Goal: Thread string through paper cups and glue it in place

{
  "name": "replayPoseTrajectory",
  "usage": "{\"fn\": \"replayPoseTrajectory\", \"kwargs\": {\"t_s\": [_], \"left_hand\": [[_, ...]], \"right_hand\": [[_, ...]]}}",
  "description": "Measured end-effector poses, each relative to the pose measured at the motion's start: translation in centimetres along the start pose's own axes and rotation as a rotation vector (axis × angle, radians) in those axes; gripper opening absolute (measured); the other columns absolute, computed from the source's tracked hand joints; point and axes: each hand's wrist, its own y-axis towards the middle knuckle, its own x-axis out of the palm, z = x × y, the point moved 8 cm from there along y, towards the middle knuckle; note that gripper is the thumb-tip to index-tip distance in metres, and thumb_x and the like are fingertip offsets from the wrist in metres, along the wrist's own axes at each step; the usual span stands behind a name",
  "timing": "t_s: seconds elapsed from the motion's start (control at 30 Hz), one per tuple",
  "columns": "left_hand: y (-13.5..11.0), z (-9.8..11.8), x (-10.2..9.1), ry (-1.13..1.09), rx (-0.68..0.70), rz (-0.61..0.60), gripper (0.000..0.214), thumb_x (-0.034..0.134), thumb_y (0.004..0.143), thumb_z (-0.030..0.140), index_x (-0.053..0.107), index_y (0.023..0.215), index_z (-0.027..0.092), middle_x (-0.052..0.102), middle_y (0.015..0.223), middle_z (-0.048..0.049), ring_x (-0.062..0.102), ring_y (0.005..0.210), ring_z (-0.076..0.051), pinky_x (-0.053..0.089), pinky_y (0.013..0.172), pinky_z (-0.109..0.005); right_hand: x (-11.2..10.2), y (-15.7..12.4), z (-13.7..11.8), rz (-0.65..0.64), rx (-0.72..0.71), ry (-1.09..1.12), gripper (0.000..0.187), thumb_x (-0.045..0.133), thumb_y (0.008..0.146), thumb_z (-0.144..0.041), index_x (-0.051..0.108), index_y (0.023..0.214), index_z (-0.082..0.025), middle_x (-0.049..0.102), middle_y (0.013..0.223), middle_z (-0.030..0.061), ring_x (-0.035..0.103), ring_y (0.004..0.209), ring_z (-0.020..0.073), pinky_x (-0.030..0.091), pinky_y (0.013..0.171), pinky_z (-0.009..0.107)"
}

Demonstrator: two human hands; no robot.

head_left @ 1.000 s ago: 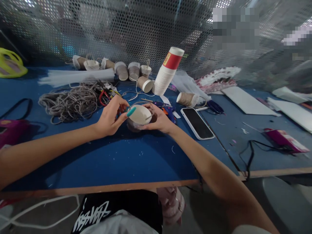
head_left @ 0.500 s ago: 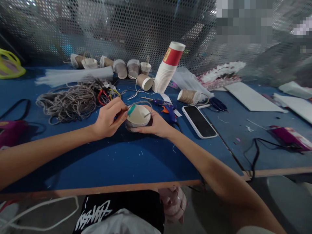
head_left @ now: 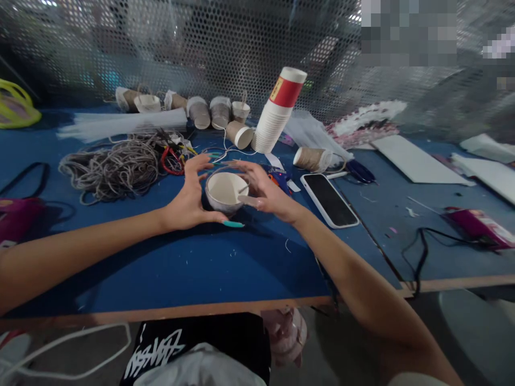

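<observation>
Closest of all, a black cloth with white lettering [head_left: 156, 354] was seen below the wooden edge [head_left: 173, 311] of the blue table [head_left: 193, 273]. Just beyond, right in the thick of it, a cup [head_left: 225, 195] was set mouth up on the table, framed from both sides! To its left, the left hand [head_left: 191, 195] was spread wide, thumb stretched out in front of the cup, teal-nailed fingers fanned towards the far side. To its right, the right hand [head_left: 267, 193] was spread too, curved near the rim and blurred; whether the cup was touched by either hand could not be told. Inside it, the end of a thin cord [head_left: 243, 188] was seen.

Over on the right, a phone [head_left: 330, 201] was laid flat, and a glue gun [head_left: 284, 179] was half hidden behind the right hand. On the left, a heap of grey string [head_left: 115, 166] was piled. Farther out, a brown cup [head_left: 239, 135] was tipped sideways beside a tall stack of paper cups [head_left: 276, 118], and everything was backed by a metal mesh [head_left: 177, 48].
</observation>
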Motion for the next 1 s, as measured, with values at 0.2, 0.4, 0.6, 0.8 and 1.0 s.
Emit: {"fn": "replayPoseTrajectory", "kwargs": {"t_s": [0.2, 0.4, 0.6, 0.8, 1.0], "left_hand": [[0.4, 0.0, 1.0, -0.004, -0.097, -0.149, 0.086, 0.083, 0.063, 0.050, 0.032, 0.127, 0.023, 0.053, 0.120, -0.0110, 0.057, 0.116, -0.031, 0.051, 0.096, -0.046], [0.9, 1.7, 0.3, 0.041, 0.012, -0.119, 0.070, 0.079, 0.067, 0.033, 0.040, 0.124, 0.022, 0.058, 0.119, -0.0084, 0.062, 0.109, -0.024, 0.052, 0.092, -0.035], [0.9, 2.0, 0.2, 0.072, 0.046, -0.121, 0.070, 0.079, 0.068, 0.031, 0.042, 0.126, 0.022, 0.060, 0.122, -0.0089, 0.062, 0.112, -0.024, 0.051, 0.095, -0.036], [0.8, 1.8, 0.3, 0.109, 0.050, -0.148, 0.073, 0.080, 0.065, 0.029, 0.043, 0.127, 0.022, 0.059, 0.124, -0.0098, 0.061, 0.114, -0.026, 0.051, 0.096, -0.038], [0.7, 1.6, 0.4, 0.146, 0.014, -0.170, 0.073, 0.079, 0.066, 0.029, 0.042, 0.129, 0.021, 0.059, 0.126, -0.0105, 0.061, 0.116, -0.026, 0.051, 0.098, -0.038]], "right_hand": [[-3.8, -0.9, -4.2, 0.314, -0.130, -0.760, 0.040, 0.056, 0.085, -0.060, 0.044, 0.085, -0.023, 0.051, 0.086, 0.0012, 0.049, 0.074, 0.0140, 0.044, 0.072, 0.032], [-1.9, -0.6, -3.9, 0.109, -0.076, -1.051, 0.052, 0.028, 0.097, -0.058, 0.043, 0.066, -0.020, 0.048, 0.062, 0.0004, 0.043, 0.059, 0.0120, 0.028, 0.056, 0.027], [-1.5, -0.4, -2.5, 0.075, 0.051, -1.203, 0.049, 0.022, 0.102, -0.044, 0.058, 0.084, -0.015, 0.064, 0.079, 0.0090, 0.055, 0.069, 0.0167, 0.031, 0.058, 0.028], [-0.9, -0.5, -3.1, 0.038, 0.039, -1.280, 0.041, 0.028, 0.101, -0.034, 0.061, 0.090, -0.013, 0.066, 0.081, 0.0105, 0.059, 0.074, 0.0190, 0.032, 0.059, 0.028], [-0.6, -0.6, -3.4, 0.012, 0.034, -1.355, 0.039, 0.030, 0.101, -0.031, 0.063, 0.093, -0.012, 0.068, 0.086, 0.0118, 0.060, 0.077, 0.0197, 0.034, 0.060, 0.028]]}}
